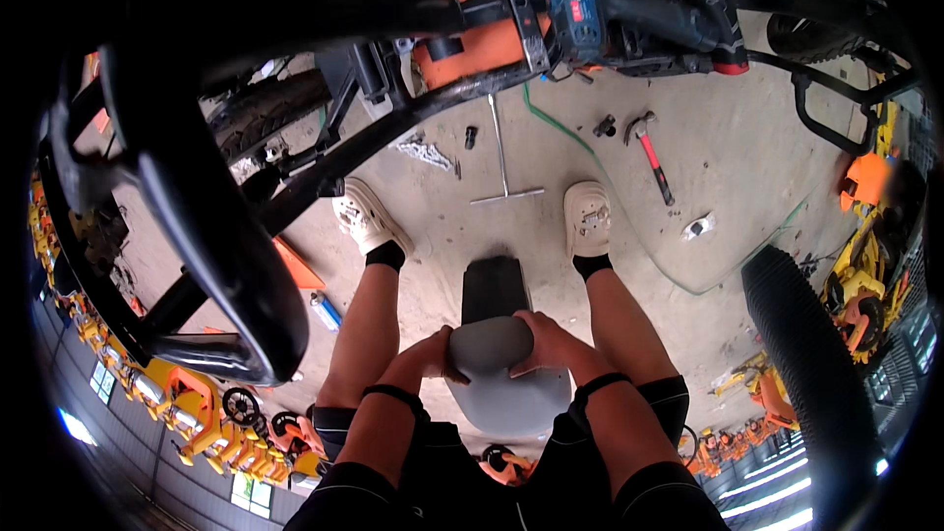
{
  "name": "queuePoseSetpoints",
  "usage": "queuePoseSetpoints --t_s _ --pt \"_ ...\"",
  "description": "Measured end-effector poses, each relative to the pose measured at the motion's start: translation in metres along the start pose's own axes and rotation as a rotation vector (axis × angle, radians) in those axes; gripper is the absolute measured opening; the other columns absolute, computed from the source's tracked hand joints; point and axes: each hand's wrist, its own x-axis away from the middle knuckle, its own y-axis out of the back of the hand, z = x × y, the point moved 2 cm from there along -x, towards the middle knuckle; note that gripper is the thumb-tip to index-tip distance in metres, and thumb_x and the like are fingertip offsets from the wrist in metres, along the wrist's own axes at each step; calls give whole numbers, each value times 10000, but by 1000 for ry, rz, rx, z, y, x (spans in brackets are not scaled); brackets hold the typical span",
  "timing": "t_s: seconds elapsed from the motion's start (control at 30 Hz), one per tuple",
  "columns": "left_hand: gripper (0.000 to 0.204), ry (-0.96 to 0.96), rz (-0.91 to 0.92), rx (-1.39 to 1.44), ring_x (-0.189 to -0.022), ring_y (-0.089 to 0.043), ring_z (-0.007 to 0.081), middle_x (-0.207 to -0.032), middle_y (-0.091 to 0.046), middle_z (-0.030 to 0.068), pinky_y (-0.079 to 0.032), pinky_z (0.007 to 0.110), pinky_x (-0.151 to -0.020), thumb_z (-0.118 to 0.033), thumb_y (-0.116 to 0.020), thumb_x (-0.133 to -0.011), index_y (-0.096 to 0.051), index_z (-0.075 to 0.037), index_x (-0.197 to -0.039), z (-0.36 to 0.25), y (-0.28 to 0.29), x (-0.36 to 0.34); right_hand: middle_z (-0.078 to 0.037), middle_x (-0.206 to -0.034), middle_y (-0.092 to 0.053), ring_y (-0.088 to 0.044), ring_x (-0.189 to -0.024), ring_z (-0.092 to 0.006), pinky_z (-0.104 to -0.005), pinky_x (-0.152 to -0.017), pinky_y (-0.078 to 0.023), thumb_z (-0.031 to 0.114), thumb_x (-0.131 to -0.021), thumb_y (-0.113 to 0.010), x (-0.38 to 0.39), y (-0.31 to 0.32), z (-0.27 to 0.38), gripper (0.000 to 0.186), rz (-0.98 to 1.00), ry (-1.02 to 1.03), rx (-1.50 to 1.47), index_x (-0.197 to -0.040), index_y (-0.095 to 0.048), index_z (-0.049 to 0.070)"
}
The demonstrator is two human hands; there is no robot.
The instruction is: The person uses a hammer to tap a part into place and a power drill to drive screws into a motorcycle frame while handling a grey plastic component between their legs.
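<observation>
A grey, rounded seat-like piece (501,396) with a dark, flat section (492,285) at its far end sits between my legs at the lower middle. My left hand (438,352) grips its left edge with fingers curled around it. On the opposite side my right hand (541,344) holds the same piece, thumb against the top. Beyond my beige clogs, on the concrete floor, lie a long T-shaped metal tool (502,157), a red-handled hammer (651,157) and small dark fittings (605,126).
A black vehicle frame (324,162) arches over the top and left, carrying a blue power drill (575,10). A blue-and-white canister (324,311), a green line (634,221) and a ribbed black object (801,354) are on the floor. Rows of yellow and orange machines (192,408) line the edges.
</observation>
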Motion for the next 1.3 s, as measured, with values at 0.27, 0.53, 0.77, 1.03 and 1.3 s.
queuePoseSetpoints --t_s 0.27,0.53,0.77,1.03,1.3 --pt "1234 30 65 -159 -1170 -618 401 -1224 -629 274 -511 434 -981 -440 -1000 -453 -331 75 -1353 -13 -4 -3 -211 -1340 -544 -542 -1250 -369 -439 -1044 -462 474 -481 -961 10 -3 -5 1222 120 -222 194 -1451 -355 46" --pt "1050 -23 230 -609 -1121 -654 352 -1196 -690 196 -520 407 -943 -714 -851 -516 -642 34 -1223 -50 14 -5 -234 -1389 -539 -554 -1264 -364 -434 -1037 -468 624 -485 -910 -12 5 9 1362 420 -347 452 -1507 -267 -6" --pt "657 -229 -313 -402 -819 -693 318 -872 -722 193 -530 392 -751 -602 -610 -905 -707 45 -970 -203 115 104 -233 -1344 -595 -585 -1237 -337 -393 -983 -498 693 -720 -733 -16 89 131 1023 152 -112 467 -1356 -495 -73" --pt "204 -813 -785 290 -641 -546 73 -726 -583 -6 -451 234 -594 -207 -610 -1012 -597 -11 -955 -237 66 192 -46 -1048 -663 -621 -971 -201 -380 -843 -467 350 -971 -604 34 98 161 284 -214 621 -1441 -1118 -621 107" --pt "163 -1217 -985 513 -627 -526 80 -702 -552 -7 -442 245 -596 -178 -579 -1018 -602 -26 -965 -198 29 234 -19 -993 -653 -595 -881 -176 -331 -786 -443 307 -947 -618 42 28 115 215 -336 671 -1477 -1058 -629 123"
